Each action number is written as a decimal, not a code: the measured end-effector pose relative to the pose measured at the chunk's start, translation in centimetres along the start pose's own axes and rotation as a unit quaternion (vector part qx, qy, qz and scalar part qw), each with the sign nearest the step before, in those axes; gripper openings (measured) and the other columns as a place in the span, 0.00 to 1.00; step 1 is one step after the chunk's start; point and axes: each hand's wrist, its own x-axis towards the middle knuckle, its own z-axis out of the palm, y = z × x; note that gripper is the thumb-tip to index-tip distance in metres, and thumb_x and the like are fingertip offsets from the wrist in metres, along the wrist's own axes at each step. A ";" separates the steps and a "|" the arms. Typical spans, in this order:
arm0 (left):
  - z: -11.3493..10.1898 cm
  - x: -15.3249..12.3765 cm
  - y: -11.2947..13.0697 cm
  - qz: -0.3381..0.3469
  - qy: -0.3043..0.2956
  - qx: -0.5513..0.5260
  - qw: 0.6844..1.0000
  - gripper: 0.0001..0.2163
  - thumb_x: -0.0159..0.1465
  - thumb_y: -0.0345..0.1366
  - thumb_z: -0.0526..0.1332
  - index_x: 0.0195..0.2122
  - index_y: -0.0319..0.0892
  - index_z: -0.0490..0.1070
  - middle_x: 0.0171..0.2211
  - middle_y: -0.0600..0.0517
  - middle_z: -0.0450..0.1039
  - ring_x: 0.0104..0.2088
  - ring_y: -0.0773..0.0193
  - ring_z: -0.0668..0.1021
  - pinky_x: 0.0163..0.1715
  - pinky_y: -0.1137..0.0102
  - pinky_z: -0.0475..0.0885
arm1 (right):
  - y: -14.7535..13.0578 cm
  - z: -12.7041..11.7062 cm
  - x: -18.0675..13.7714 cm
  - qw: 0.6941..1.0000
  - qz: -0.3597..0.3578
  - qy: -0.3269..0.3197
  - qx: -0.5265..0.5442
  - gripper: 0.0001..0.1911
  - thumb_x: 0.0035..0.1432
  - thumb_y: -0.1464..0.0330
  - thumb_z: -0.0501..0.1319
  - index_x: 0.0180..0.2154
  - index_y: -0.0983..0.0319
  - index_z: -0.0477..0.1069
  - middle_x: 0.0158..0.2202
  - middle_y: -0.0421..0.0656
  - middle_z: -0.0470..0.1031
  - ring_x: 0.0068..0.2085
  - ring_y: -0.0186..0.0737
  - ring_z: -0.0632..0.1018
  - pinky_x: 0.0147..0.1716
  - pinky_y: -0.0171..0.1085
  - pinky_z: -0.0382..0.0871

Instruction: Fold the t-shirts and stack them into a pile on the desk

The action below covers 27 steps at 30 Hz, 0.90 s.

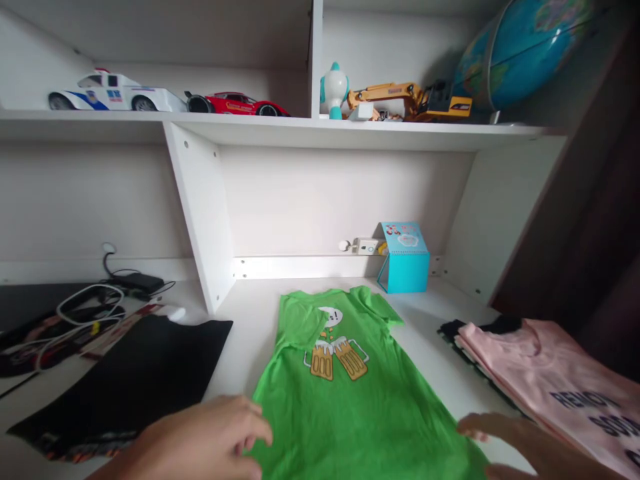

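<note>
The left hand (205,437) rests palm down with fingers loosely curled on the lower left edge of a green T-shirt (350,393); it presses the cloth and clamps nothing. The right hand (520,443) lies flat and open at the shirt's lower right edge, fingers stretched toward the cloth, holding nothing. The green T-shirt is spread face up on a white desk (425,347), with a print of two beer mugs on the chest and one sleeve folded in at its upper left.

Left of the green shirt lies a black garment (135,373), flat on the desk, touching or nearly touching the left hand's wrist. Farther left of the shirt sit tangled white cables (85,310) and a black charger (137,281) on a dark mat. Right of the shirt is a stack of folded clothes topped by a pink T-shirt (555,380) with dark lettering. Behind the shirt, against the back wall, a small blue box (405,260) stands beside a white wall socket (367,247).

The desk sits in a white shelving unit (200,213) with an upright divider behind and left of the shirt. On the shelf above the shirt stand a white toy police car (113,93), a red toy car (235,105), a small white and teal figure (334,90), a yellow toy excavator (410,100) and a globe (520,50). Dark wood runs along the right side.
</note>
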 end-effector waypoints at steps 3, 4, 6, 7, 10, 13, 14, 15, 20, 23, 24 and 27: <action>-1.1 5.5 -1.7 -0.012 0.110 -0.007 0.994 0.13 0.62 0.42 0.55 0.46 0.47 0.71 0.42 0.50 0.71 0.39 0.61 0.75 0.37 0.70 0.67 | -2.1 -0.6 3.0 0.999 0.043 -0.011 0.028 0.21 0.59 0.54 0.54 0.51 0.52 0.69 0.52 0.41 0.72 0.53 0.45 0.72 0.54 0.41 0.64; -1.3 7.9 -2.4 -0.012 0.160 0.006 0.987 0.16 0.62 0.42 0.56 0.50 0.46 0.68 0.46 0.48 0.69 0.43 0.59 0.74 0.40 0.69 0.67 | -3.3 -0.9 4.7 0.998 0.040 -0.014 0.035 0.22 0.59 0.53 0.53 0.51 0.55 0.70 0.52 0.43 0.72 0.53 0.45 0.71 0.55 0.42 0.63; -1.2 12.7 -4.0 -0.029 0.216 0.045 0.975 0.22 0.58 0.41 0.60 0.54 0.44 0.64 0.52 0.45 0.65 0.49 0.55 0.71 0.44 0.67 0.65 | -5.5 -1.1 8.3 0.998 0.020 -0.032 0.043 0.23 0.60 0.55 0.52 0.51 0.59 0.69 0.53 0.46 0.70 0.55 0.44 0.69 0.57 0.42 0.60; -1.0 14.7 -4.8 -0.050 0.222 0.060 0.972 0.20 0.57 0.39 0.61 0.51 0.44 0.66 0.50 0.45 0.66 0.47 0.54 0.72 0.43 0.67 0.66 | -6.4 -0.9 9.9 0.998 0.012 -0.043 0.042 0.23 0.60 0.57 0.51 0.53 0.60 0.68 0.55 0.47 0.68 0.57 0.44 0.67 0.58 0.41 0.58; -1.1 17.4 -8.1 -0.113 0.231 0.077 0.963 0.06 0.58 0.31 0.57 0.35 0.43 0.72 0.36 0.50 0.72 0.36 0.60 0.75 0.35 0.70 0.66 | -7.2 0.2 12.5 0.997 0.023 -0.063 0.030 0.26 0.59 0.59 0.53 0.56 0.63 0.65 0.60 0.51 0.62 0.60 0.46 0.63 0.60 0.45 0.54; -2.7 15.3 -11.9 -0.176 0.281 0.075 0.941 0.08 0.59 0.27 0.51 0.31 0.42 0.69 0.31 0.51 0.71 0.33 0.61 0.74 0.33 0.71 0.64 | -6.6 1.4 12.3 0.996 0.039 -0.074 0.020 0.28 0.58 0.61 0.55 0.58 0.63 0.62 0.61 0.53 0.58 0.62 0.49 0.60 0.60 0.48 0.54; -3.2 14.1 -12.8 -0.197 0.293 0.075 0.932 0.08 0.60 0.27 0.51 0.32 0.42 0.68 0.31 0.50 0.71 0.33 0.61 0.74 0.33 0.70 0.64 | -6.3 1.7 12.0 0.996 0.039 -0.075 0.019 0.28 0.58 0.62 0.55 0.59 0.63 0.61 0.62 0.53 0.57 0.62 0.49 0.59 0.60 0.48 0.53; -3.6 13.0 -13.4 -0.211 0.300 0.073 0.927 0.08 0.60 0.28 0.50 0.32 0.42 0.68 0.30 0.50 0.71 0.33 0.61 0.74 0.33 0.70 0.65 | -6.2 2.0 11.8 0.996 0.037 -0.074 0.017 0.29 0.58 0.62 0.55 0.60 0.63 0.60 0.62 0.53 0.55 0.63 0.49 0.58 0.61 0.48 0.52; -1.5 13.0 -9.3 -0.080 0.277 0.048 0.956 0.14 0.60 0.45 0.58 0.43 0.43 0.67 0.41 0.48 0.71 0.39 0.59 0.75 0.38 0.69 0.68 | -6.4 2.8 11.9 0.998 0.033 -0.051 0.010 0.28 0.59 0.62 0.54 0.59 0.66 0.61 0.62 0.56 0.56 0.62 0.54 0.57 0.61 0.51 0.51; 1.0 16.3 -4.9 -0.024 0.239 0.085 0.967 0.22 0.58 0.46 0.60 0.51 0.41 0.65 0.48 0.42 0.67 0.48 0.50 0.72 0.41 0.63 0.69 | -6.7 3.1 12.4 0.998 0.035 -0.050 0.012 0.28 0.59 0.62 0.54 0.60 0.65 0.60 0.62 0.55 0.55 0.62 0.52 0.58 0.61 0.50 0.51; 1.6 17.3 -4.0 -0.025 0.224 0.093 0.970 0.21 0.59 0.44 0.59 0.52 0.40 0.64 0.49 0.41 0.67 0.48 0.48 0.71 0.41 0.62 0.69 | -6.8 3.1 12.4 0.998 0.036 -0.050 0.012 0.28 0.60 0.62 0.53 0.60 0.65 0.59 0.63 0.55 0.54 0.63 0.51 0.57 0.61 0.49 0.51; 1.6 19.0 -3.7 -0.032 0.196 0.056 0.978 0.15 0.61 0.32 0.54 0.50 0.40 0.65 0.45 0.42 0.70 0.44 0.52 0.74 0.40 0.64 0.69 | -7.2 3.1 12.0 0.998 0.041 -0.052 0.010 0.28 0.61 0.62 0.52 0.61 0.65 0.58 0.63 0.54 0.53 0.63 0.49 0.55 0.62 0.48 0.49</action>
